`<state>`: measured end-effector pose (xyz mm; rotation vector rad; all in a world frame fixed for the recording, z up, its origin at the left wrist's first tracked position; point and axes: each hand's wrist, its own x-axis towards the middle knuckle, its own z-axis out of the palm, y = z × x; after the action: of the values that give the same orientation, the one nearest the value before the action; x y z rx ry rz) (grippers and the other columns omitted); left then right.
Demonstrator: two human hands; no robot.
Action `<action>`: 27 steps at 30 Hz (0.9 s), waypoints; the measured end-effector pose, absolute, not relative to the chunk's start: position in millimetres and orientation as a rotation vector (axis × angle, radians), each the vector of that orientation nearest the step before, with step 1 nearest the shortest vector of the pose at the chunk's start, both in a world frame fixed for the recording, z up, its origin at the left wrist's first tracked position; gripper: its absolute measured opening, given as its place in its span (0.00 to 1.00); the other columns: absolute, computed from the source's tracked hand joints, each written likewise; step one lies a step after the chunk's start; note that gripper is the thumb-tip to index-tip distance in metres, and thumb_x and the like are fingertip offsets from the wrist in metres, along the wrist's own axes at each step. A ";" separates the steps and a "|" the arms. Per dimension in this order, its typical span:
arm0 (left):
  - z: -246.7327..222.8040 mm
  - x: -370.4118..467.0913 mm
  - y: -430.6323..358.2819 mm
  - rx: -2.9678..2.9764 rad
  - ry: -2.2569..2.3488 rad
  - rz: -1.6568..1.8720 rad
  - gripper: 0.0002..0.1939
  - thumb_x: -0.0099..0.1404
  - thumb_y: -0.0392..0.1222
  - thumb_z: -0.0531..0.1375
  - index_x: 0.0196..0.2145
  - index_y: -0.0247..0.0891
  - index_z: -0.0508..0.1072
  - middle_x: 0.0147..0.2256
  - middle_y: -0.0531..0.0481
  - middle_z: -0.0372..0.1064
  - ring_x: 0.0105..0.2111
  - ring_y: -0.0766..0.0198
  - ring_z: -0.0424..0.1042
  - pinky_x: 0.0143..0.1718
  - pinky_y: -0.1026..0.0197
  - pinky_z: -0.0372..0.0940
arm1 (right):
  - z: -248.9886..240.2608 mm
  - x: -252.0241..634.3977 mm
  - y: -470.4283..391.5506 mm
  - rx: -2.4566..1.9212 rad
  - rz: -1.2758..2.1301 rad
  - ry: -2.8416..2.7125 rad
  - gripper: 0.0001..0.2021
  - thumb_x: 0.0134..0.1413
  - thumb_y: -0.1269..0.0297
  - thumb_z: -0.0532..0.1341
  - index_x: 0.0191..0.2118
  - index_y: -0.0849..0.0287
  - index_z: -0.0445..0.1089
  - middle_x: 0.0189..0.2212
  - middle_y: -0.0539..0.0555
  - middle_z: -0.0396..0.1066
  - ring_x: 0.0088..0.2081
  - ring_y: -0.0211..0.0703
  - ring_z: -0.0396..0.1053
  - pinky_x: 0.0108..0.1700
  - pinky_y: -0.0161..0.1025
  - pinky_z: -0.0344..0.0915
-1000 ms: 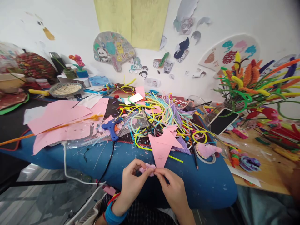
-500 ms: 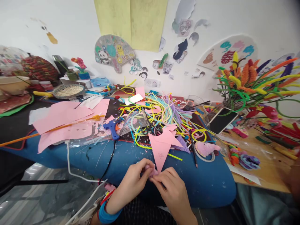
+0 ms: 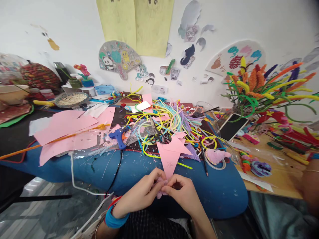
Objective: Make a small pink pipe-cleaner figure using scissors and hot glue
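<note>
Fingers curled, my left hand (image 3: 149,187) grips a small fuzzy pink piece (image 3: 159,196) at the front edge of the blue-covered table. My right hand (image 3: 180,190) pinches at the right side of the same piece, its thumb and forefinger together. Parts of the piece are hidden by the fingers. Just beyond both hands lies a pink paper cutout (image 3: 170,159) with a small star drawn on it. A blue glue gun (image 3: 119,136) rests to the left, and a pencil (image 3: 204,162) to the right.
Pipe cleaners (image 3: 179,119) are heaped behind the cutout. Pink sheets (image 3: 64,124) lie at left. A phone (image 3: 233,127) leans before colourful pipe-cleaner stems at right. A white cable (image 3: 72,172) hangs off the front edge. Another person's arm (image 3: 310,182) shows at far right.
My right hand has turned a little, with its fingers more bent, and more of the pink piece shows below the fingers. The view has shifted slightly. More of the other person's arm shows.
</note>
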<state>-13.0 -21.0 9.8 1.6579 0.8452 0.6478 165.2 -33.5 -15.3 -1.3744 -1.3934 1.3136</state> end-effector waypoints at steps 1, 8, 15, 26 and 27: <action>10.0 -14.3 -21.4 1.663 0.833 0.639 0.08 0.72 0.41 0.46 0.45 0.39 0.61 0.31 0.54 0.63 0.28 0.68 0.65 0.33 0.65 0.61 | -16.1 165.0 -32.9 -1.352 1.368 -1.355 0.11 0.42 0.61 0.70 0.21 0.61 0.70 0.19 0.49 0.72 0.23 0.37 0.67 0.28 0.33 0.63; 3.2 -18.8 -23.4 1.751 0.829 0.724 0.22 0.63 0.30 0.56 0.53 0.43 0.58 0.45 0.48 0.65 0.45 0.61 0.66 0.46 0.60 0.61 | -9.6 169.0 -31.4 -1.250 1.483 -1.235 0.09 0.43 0.63 0.69 0.22 0.61 0.73 0.17 0.49 0.71 0.21 0.35 0.68 0.27 0.32 0.65; -3.6 -13.6 -25.7 1.713 0.876 0.834 0.17 0.63 0.33 0.58 0.49 0.41 0.61 0.36 0.52 0.65 0.35 0.65 0.66 0.37 0.64 0.62 | -32.3 163.2 -30.6 -1.042 1.660 -0.995 0.17 0.40 0.54 0.72 0.21 0.62 0.71 0.16 0.49 0.70 0.18 0.32 0.65 0.24 0.29 0.64; -9.8 -13.8 -23.5 1.836 0.962 0.938 0.07 0.62 0.36 0.61 0.38 0.39 0.69 0.36 0.49 0.71 0.36 0.62 0.70 0.39 0.62 0.63 | -27.9 162.3 -37.5 -1.026 1.425 -1.162 0.12 0.47 0.59 0.69 0.22 0.60 0.71 0.22 0.50 0.71 0.26 0.36 0.69 0.31 0.32 0.66; -11.0 -11.9 -22.0 1.824 0.997 0.977 0.07 0.61 0.35 0.62 0.37 0.39 0.69 0.36 0.49 0.71 0.36 0.62 0.70 0.39 0.62 0.63 | -22.1 163.5 -40.2 -1.041 1.240 -1.263 0.08 0.50 0.64 0.67 0.24 0.59 0.72 0.25 0.51 0.72 0.29 0.37 0.70 0.34 0.32 0.67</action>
<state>-11.9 -22.0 -11.0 1.8244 0.9973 0.9767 163.5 -40.2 -22.1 -1.0408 -1.2632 1.2401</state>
